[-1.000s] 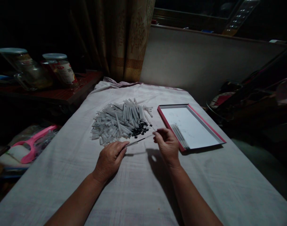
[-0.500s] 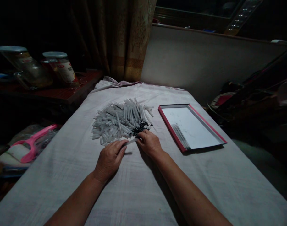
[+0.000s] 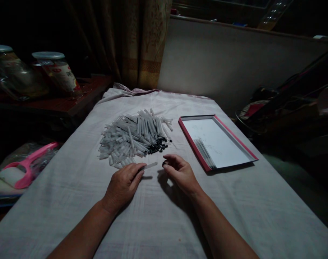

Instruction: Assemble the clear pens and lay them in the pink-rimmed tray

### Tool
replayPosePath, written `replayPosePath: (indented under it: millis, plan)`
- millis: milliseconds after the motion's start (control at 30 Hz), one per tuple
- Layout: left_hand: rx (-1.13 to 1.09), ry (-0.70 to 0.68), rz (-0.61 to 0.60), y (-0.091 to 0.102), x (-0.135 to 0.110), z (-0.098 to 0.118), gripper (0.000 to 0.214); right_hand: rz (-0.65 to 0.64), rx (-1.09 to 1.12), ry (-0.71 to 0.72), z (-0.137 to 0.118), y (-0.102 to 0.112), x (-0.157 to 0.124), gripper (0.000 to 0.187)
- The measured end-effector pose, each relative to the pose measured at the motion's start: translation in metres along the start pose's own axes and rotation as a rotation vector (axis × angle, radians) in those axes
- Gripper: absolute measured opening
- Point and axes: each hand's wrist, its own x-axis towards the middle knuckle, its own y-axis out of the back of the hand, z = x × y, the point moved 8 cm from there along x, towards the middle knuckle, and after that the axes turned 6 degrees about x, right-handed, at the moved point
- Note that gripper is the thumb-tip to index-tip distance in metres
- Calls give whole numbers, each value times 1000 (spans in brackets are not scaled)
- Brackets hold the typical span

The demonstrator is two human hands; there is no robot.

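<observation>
Head view: slim, whitish, translucent tube (image 3: 151,165) in pinch of left hand (image 3: 124,181), small black piece (image 3: 164,163) in pinch of right hand (image 3: 181,174)

The left hand (image 3: 124,181) hides one end of a translucent tube (image 3: 151,165). A black piece (image 3: 164,163) (pinched in the right hand (image 3: 182,174)) is partly covered, too small to identify.

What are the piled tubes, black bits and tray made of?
Piled tubes: probably plastic, satin finish; they look greyish and translucent. Black bits: plastic or rubber, finish unclear; dark, too small to settle. Tray: likely cardboard, matte; thin straight walls, flat white base.
</observation>
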Motion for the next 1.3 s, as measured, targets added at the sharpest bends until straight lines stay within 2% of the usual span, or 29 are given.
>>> replayPosePath:
  millis: [67, 300, 500, 633, 800, 933, 1100, 1200, 1300]
  plan:
    - [-6, -8, -5, 0, 0, 2, 23, -25, 30, -4, 0, -2, -1, 31]
    - [3, -25, -20, 1, 1, 6, 23, -35, 145, -119, 16, -6, -1, 29]
    - [14, -46, -33, -1, 2, 10, 23, -89, 100, -75, 16, -14, -5, 21]
    - [26, -63, -23, 0, 2, 11, 22, -117, -64, 59, 10, -14, -9, 12]
    - [34, -100, -20, 1, 2, 14, 22, -148, -363, 330, -12, -15, -15, 17]
    - [36, -121, -25, 1, 1, 16, 22, -174, -527, 407, -20, -18, -16, 16]
    - [28, -126, -49, -2, 1, 16, 22, -205, -622, 367, -16, -19, -14, 33]
    - [29, -117, -37, -2, 1, 14, 22, -238, -510, 280, -11, -18, -14, 17]
    - [29, -115, -34, -1, 1, 14, 22, -221, -470, 268, -11, -15, -15, 13]
